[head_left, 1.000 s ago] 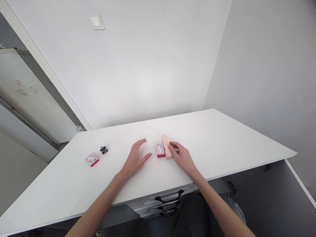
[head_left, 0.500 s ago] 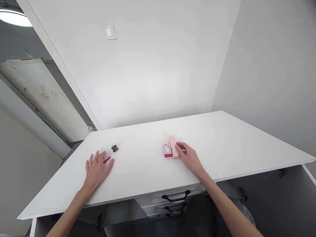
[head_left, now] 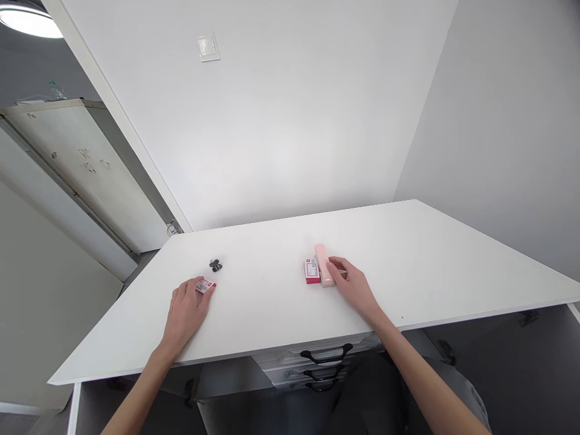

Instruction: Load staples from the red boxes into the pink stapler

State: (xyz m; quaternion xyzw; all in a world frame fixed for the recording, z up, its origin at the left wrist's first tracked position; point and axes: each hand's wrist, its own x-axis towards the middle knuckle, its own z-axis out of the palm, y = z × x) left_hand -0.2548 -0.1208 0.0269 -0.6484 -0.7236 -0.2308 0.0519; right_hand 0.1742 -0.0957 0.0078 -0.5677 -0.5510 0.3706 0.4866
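My left hand [head_left: 186, 309] lies on the white table [head_left: 430, 266] at the left, its fingers closed round a small red and white box [head_left: 206, 286]. A black binder clip [head_left: 215, 265] sits just beyond that box. My right hand [head_left: 352, 286] rests near the table's middle, fingers curled against a pale pink stapler [head_left: 322, 265]. A second red and white box [head_left: 311, 271] lies flat against the stapler's left side.
Below the table's front edge is a drawer unit [head_left: 317, 362] with black handles. White walls stand behind and to the right. An open door [head_left: 86, 175] and a doorway are at the left.
My left hand has swept from the table's middle to the left and closed on the small box there. My right hand has stayed on the stapler.
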